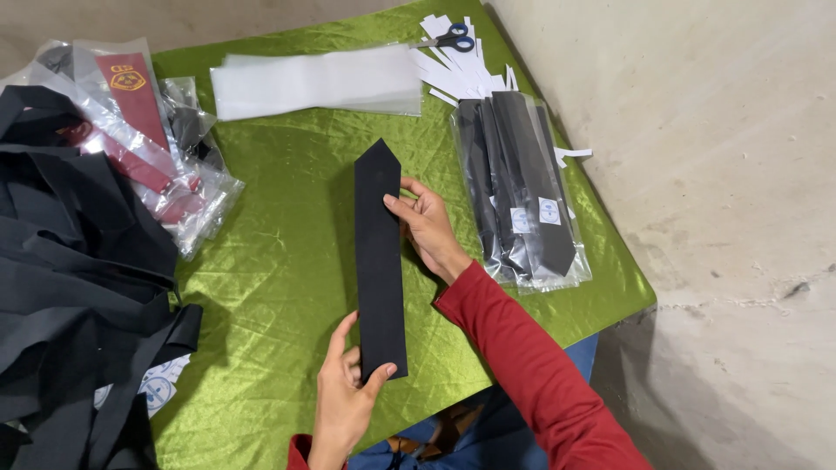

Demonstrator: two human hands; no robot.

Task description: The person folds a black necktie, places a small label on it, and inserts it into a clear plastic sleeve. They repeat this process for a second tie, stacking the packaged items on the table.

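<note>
I hold the black tie (380,261) flat at mid-frame on the green cloth (279,261), left hand (344,396) pinching its lower end, right hand (427,226) gripping the upper edge; I'd keep it taut and straight

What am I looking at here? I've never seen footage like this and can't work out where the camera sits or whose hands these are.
The one picture comes from a camera worn on a person's head, looking down at their own two bare hands; there is no machine. The left hand pinches the near end of a black tie, and the right hand holds its edge near the pointed end. Below lies a green cloth covering the table. On it are bagged black ties, a stack of clear bags, scissors on white paper strips, bagged red ties and a pile of loose black ties.
</note>
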